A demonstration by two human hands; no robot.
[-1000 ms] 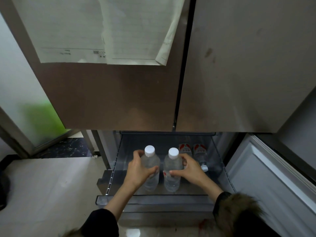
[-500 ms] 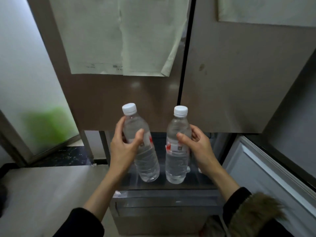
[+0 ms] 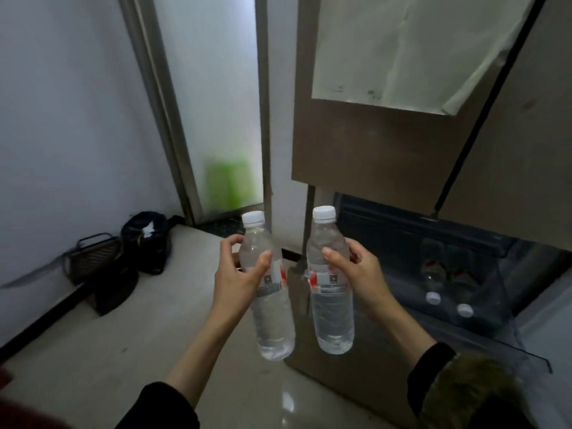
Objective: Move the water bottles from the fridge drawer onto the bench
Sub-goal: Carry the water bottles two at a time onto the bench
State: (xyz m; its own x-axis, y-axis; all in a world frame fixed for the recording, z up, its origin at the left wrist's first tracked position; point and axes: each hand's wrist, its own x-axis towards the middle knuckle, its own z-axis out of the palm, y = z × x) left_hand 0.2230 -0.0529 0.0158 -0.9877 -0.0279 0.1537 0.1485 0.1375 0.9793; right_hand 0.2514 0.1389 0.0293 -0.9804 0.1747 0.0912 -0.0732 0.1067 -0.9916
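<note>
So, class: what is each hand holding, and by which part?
Left hand grips one water bottle by its upper body; right hand grips another bottle likewise.

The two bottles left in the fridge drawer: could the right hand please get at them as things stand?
Probably not yet: the right hand grips a bottle, though the open drawer leaves both remaining bottles uncovered.

A bottle (image 3: 268, 292) in each hand

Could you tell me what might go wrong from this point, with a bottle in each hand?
The fridge drawer stands open beside the person, so a leg could catch it. Each hand grips only one side of its bottle: left hand, left bottle; right hand, right bottle. Either might slip.
</note>
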